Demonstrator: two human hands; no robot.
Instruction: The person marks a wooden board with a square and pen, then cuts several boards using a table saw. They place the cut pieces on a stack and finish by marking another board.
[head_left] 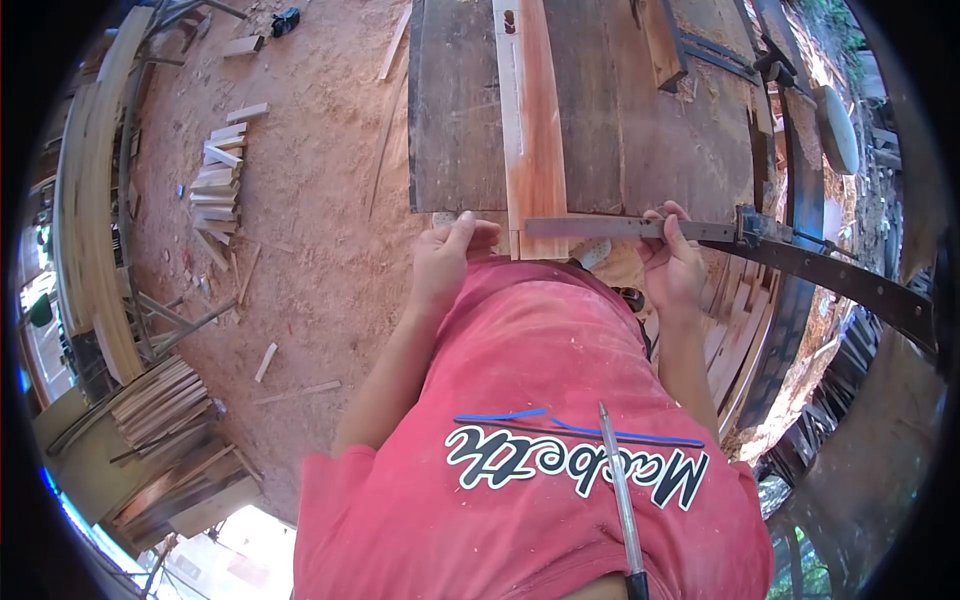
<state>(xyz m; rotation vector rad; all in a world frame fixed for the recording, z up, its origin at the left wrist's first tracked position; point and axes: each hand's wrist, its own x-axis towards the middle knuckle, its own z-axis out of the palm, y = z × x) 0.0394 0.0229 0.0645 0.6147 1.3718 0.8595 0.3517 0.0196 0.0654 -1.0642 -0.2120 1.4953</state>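
A reddish-brown wooden plank [540, 130] runs lengthwise over the dark bench top, its near end close to my shirt. It has a pale strip with a slot along its left side. Just left of that end is my left hand [445, 255], thumb raised, fingers loosely bent toward the wood with a small gap; I make out nothing in it. My right hand [672, 262] grips a flat metal bar [590, 228], thumb and fingers around it. The bar's left tip lies across the plank's near end. Farther right it meets a metal block and a dark bar with holes.
The dark wooden bench top [460, 120] lies ahead, with a wooden block [660, 50] at its far right. Several cut wood pieces [217, 180] lie on the dirt floor at left. Long boards [95, 200] are stacked farther left. A pen [620, 480] hangs on the shirt.
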